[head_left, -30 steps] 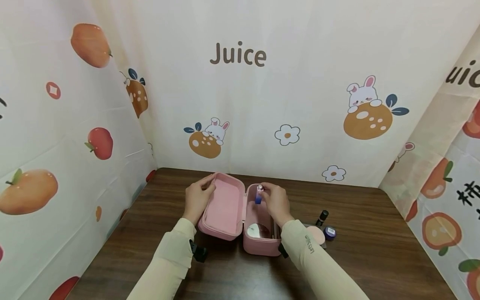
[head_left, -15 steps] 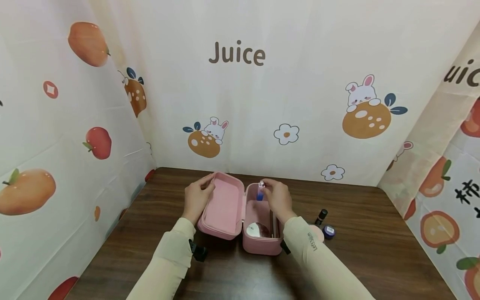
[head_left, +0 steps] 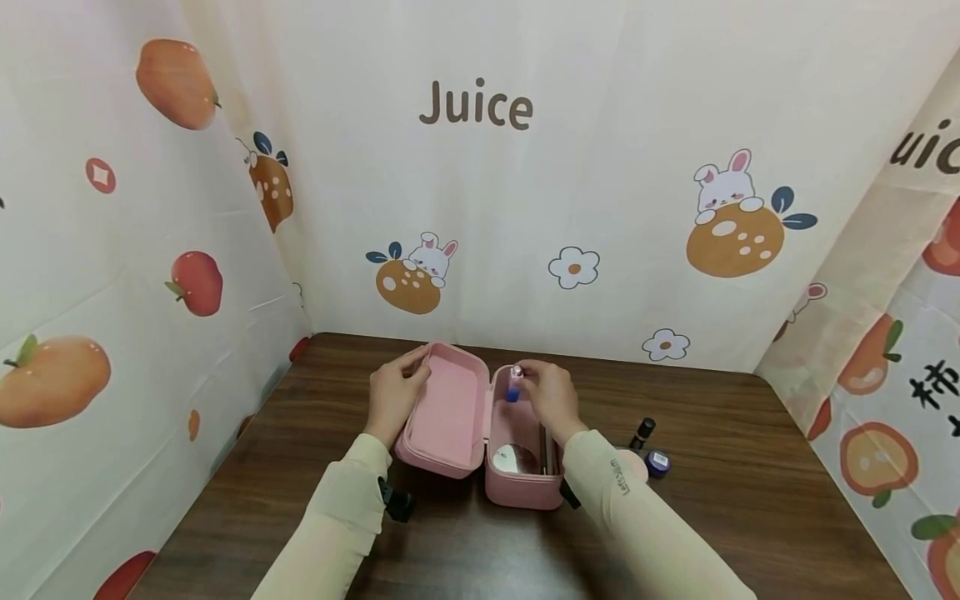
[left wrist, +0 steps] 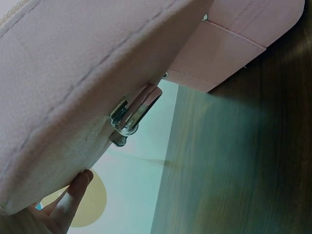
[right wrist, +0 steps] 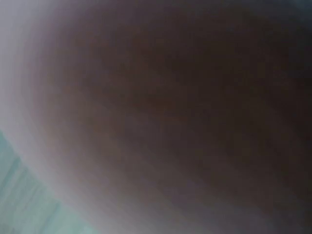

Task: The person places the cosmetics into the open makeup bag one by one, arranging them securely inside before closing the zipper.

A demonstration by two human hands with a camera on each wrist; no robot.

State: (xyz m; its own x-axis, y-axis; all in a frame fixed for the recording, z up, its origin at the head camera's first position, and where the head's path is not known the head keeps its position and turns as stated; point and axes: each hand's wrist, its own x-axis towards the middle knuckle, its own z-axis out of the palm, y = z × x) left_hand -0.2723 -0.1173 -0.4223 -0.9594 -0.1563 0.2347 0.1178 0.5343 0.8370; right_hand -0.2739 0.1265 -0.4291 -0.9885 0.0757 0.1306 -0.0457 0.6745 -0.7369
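Observation:
A pink zippered cosmetic case (head_left: 523, 493) lies unfolded on the table, its lid (head_left: 447, 408) tipped out to the left. At the lid's far left edge my left hand (head_left: 392, 402) grips the rim; the left wrist view shows fingers (left wrist: 73, 200) against the lid's side, below a metal clasp (left wrist: 129, 119). My right hand (head_left: 553, 398) pinches a small tube (head_left: 513, 386), blue at the bottom with a silvery top, upright over the far end of the case. Inside the case are a pale rounded item (head_left: 507, 458) and slim brown sticks (head_left: 549, 450). The right wrist view is a dark blur.
To the right of the case lie a black tube (head_left: 642, 433), a small dark-blue jar (head_left: 658, 463) and a pale round pad (head_left: 632, 463), partly covered by my right sleeve. Fruit-printed curtains (head_left: 495, 192) enclose the back and sides of the brown wooden table (head_left: 750, 467).
My right hand has shifted slightly, first right, then back left, carrying the small tube with it at the case's far end. My left hand has stayed on the lid.

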